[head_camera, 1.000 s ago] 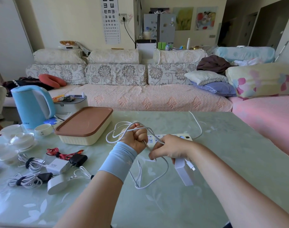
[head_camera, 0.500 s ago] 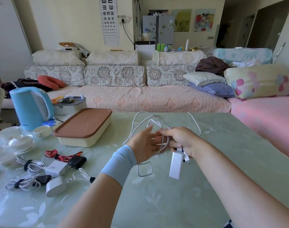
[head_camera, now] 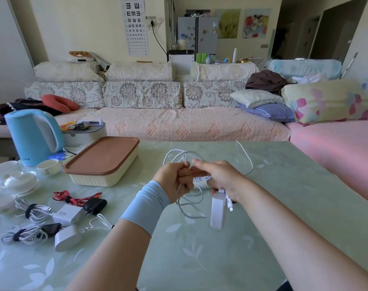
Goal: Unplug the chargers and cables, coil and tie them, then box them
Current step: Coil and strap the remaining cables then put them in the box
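Both left hand (head_camera: pixel 174 181) and right hand (head_camera: pixel 220 177) grip cable (head_camera: pixel 173 151) over green table (head_camera: pixel 199 259) facing sofa (head_camera: pixel 178 124).

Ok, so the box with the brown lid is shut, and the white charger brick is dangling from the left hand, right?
Not quite. The head view shows the white charger brick dangling from the right hand, not the left. The left hand grips the loops of white cable. The box with the brown lid is shut, as you said.
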Tool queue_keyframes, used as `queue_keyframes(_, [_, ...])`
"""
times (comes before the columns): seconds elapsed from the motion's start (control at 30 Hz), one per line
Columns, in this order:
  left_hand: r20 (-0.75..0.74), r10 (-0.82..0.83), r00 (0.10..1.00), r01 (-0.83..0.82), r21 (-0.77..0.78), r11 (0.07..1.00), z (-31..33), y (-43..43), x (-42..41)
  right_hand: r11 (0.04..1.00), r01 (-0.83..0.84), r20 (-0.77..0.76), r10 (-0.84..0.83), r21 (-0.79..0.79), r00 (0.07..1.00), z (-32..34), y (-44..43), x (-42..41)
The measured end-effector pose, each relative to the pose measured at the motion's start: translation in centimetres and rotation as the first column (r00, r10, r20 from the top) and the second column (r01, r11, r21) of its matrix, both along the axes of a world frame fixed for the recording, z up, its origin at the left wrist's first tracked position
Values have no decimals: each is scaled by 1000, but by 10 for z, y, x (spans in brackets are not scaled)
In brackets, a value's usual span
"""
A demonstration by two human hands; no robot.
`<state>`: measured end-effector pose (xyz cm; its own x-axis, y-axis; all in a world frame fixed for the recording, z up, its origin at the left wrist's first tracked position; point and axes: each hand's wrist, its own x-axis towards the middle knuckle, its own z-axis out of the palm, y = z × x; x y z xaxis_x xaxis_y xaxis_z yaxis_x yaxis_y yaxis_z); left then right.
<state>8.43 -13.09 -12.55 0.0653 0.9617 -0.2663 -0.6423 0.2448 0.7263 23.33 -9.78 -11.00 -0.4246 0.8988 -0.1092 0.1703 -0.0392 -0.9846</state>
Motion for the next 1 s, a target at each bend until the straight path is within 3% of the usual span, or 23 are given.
queue_keyframes(0.07, [237, 77, 968, -84, 19, 996, -1, 2, -4, 989, -146, 57, 146, 3, 988, -1, -9, -1])
queue_keyframes(0.17, [360, 151, 921, -168, 17, 986, -3, -1, -3, 963, -260, 229, 237, 77, 944, -5, -16, -7])
queue_keyframes(0.27, [357, 222, 907, -226, -31, 974, -2, 1, -5, 958, -237, 367, 165, 162, 916, -11, -9, -12])
queue_keyframes(0.37, [276, 242, 930, -229, -82, 970, 1, 3, -10, 964, -154, 350, 70, 218, 934, -12, -2, -11])
queue_keyframes(0.5, [122, 142, 982, -125, -135, 983, 2, 1, -18, 917, -163, 436, -13, 363, 900, -12, 2, -10])
queue_keyframes(0.57, [169, 76, 983, -56, -117, 991, 5, -3, -22, 911, -200, 503, -9, 360, 865, -15, 3, -8])
queue_keyframes(0.67, [317, 42, 947, -21, -67, 998, 8, -6, -22, 929, -227, 477, 65, 292, 876, -17, 3, -6])
queue_keyframes(0.83, [436, -50, 898, 86, -63, 994, 6, -1, -30, 815, -291, 684, -168, 502, 710, -8, 8, -4])
queue_keyframes(0.9, [472, -48, 881, 105, -96, 990, 2, 1, -31, 807, -278, 657, -172, 521, 734, -10, 11, -1])
queue_keyframes(1.0, [565, -33, 825, 111, -105, 988, -7, 5, -32, 885, -218, 456, 7, 410, 890, -14, 10, -3])
